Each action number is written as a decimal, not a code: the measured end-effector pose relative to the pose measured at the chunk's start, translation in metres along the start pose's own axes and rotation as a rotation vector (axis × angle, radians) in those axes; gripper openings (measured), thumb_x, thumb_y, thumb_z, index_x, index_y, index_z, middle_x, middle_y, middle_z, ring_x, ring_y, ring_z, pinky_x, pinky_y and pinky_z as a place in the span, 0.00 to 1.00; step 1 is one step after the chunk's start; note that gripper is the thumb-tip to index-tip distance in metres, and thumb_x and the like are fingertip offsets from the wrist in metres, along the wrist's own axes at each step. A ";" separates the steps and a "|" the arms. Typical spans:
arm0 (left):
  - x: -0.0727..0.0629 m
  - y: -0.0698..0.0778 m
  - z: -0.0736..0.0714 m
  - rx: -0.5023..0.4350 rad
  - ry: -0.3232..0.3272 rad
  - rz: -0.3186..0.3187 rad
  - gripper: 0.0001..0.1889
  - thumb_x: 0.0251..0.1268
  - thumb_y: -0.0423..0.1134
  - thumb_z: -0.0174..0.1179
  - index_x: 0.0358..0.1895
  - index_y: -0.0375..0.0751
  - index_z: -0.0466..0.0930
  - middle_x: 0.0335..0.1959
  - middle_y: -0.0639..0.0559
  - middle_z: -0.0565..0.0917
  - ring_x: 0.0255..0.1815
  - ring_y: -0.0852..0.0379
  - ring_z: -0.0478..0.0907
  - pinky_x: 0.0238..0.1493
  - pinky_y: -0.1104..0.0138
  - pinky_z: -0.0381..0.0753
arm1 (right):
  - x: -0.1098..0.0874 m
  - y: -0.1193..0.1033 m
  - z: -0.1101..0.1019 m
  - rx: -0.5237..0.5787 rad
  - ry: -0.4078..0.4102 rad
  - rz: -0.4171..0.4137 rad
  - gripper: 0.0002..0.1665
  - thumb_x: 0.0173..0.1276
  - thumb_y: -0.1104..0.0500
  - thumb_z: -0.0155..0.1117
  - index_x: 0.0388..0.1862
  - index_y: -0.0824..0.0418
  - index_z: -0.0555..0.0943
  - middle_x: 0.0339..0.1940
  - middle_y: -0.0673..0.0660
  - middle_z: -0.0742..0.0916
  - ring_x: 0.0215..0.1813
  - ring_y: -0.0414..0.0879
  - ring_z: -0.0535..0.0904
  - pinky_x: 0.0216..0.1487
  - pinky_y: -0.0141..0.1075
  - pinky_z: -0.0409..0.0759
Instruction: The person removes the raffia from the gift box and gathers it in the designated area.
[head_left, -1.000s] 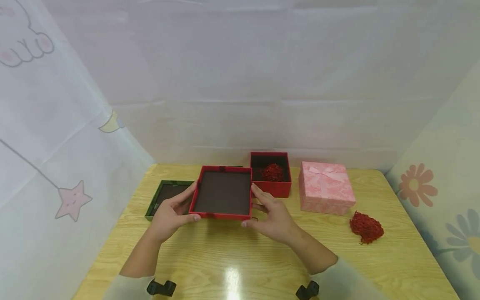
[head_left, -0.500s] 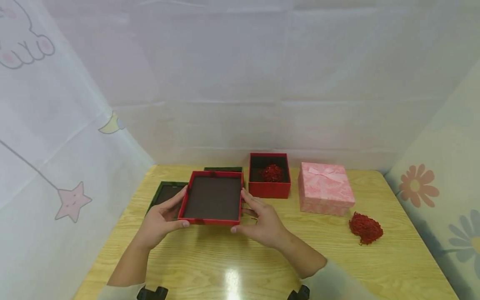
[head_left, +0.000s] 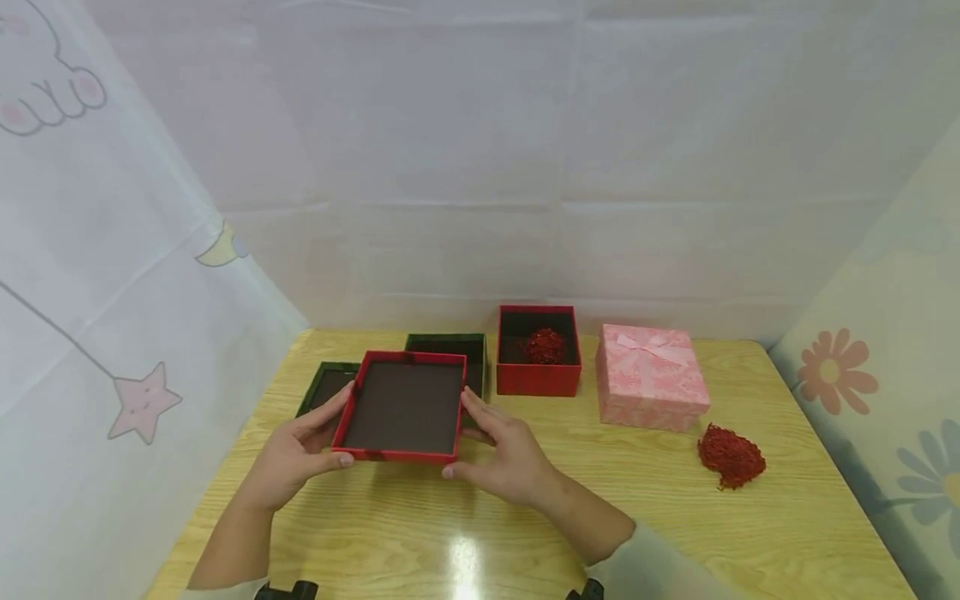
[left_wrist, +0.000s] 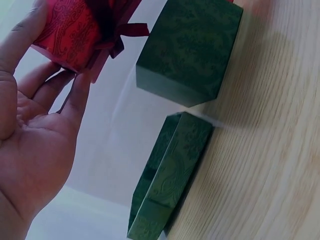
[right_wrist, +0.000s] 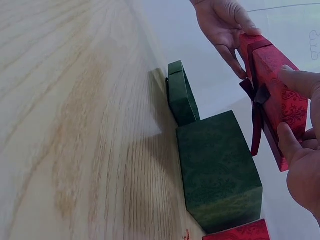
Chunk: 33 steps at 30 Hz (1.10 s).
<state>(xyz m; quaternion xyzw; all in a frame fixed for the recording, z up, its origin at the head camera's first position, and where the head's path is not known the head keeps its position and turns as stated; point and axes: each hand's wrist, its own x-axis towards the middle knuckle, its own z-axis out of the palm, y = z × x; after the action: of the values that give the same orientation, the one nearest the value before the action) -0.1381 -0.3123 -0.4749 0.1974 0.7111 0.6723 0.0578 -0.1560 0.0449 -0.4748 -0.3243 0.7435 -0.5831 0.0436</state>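
Left grip and right grip hold the red lid; uneven lowering might knock the green box.

In the head view, the left forearm points toward one o'clock, the right forearm toward ten. The left hand and right hand face each other, both gripping, thumbs apart from fingers.
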 end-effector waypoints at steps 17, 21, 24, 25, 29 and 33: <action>-0.028 0.001 -0.026 -0.069 -0.025 0.023 0.47 0.59 0.11 0.63 0.82 0.30 0.52 0.85 0.43 0.51 0.79 0.56 0.63 0.61 0.61 0.80 | 0.005 -0.007 0.026 -0.030 -0.062 -0.006 0.58 0.61 0.54 0.82 0.83 0.65 0.59 0.84 0.56 0.63 0.65 0.45 0.81 0.62 0.31 0.79; -0.035 0.001 -0.031 -0.085 -0.029 0.013 0.47 0.59 0.10 0.62 0.81 0.27 0.51 0.84 0.43 0.52 0.77 0.55 0.66 0.60 0.60 0.81 | 0.005 -0.007 0.032 -0.043 -0.080 0.007 0.57 0.63 0.52 0.81 0.83 0.63 0.59 0.84 0.54 0.63 0.65 0.50 0.82 0.62 0.29 0.78; -0.040 0.002 -0.034 -0.085 -0.027 -0.004 0.47 0.59 0.09 0.61 0.81 0.27 0.51 0.84 0.43 0.53 0.75 0.53 0.70 0.58 0.57 0.83 | 0.005 -0.008 0.036 -0.055 -0.087 0.004 0.57 0.64 0.51 0.80 0.83 0.63 0.59 0.84 0.54 0.63 0.65 0.51 0.82 0.64 0.32 0.77; -0.041 0.003 -0.035 -0.086 -0.025 -0.008 0.47 0.59 0.09 0.61 0.81 0.27 0.51 0.84 0.44 0.53 0.75 0.53 0.70 0.58 0.57 0.82 | 0.006 -0.009 0.037 -0.063 -0.089 0.003 0.56 0.64 0.51 0.80 0.83 0.63 0.59 0.84 0.54 0.62 0.65 0.50 0.82 0.66 0.34 0.77; -0.048 0.003 -0.039 -0.109 -0.033 -0.010 0.46 0.59 0.08 0.59 0.81 0.26 0.49 0.84 0.46 0.54 0.75 0.53 0.70 0.58 0.57 0.82 | 0.006 -0.009 0.044 -0.118 -0.094 0.001 0.56 0.65 0.49 0.79 0.83 0.63 0.59 0.83 0.54 0.62 0.64 0.43 0.82 0.73 0.42 0.71; -0.054 0.004 -0.042 -0.128 -0.044 0.005 0.46 0.60 0.08 0.58 0.80 0.23 0.47 0.84 0.48 0.55 0.75 0.54 0.70 0.58 0.58 0.82 | 0.006 -0.011 0.051 -0.155 -0.098 0.008 0.56 0.65 0.49 0.79 0.83 0.62 0.59 0.83 0.54 0.62 0.64 0.38 0.81 0.75 0.44 0.68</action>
<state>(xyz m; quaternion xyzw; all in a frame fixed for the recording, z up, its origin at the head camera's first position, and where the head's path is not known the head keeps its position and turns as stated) -0.1028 -0.3709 -0.4769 0.2097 0.6649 0.7120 0.0840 -0.1334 -0.0025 -0.4795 -0.3521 0.7846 -0.5072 0.0570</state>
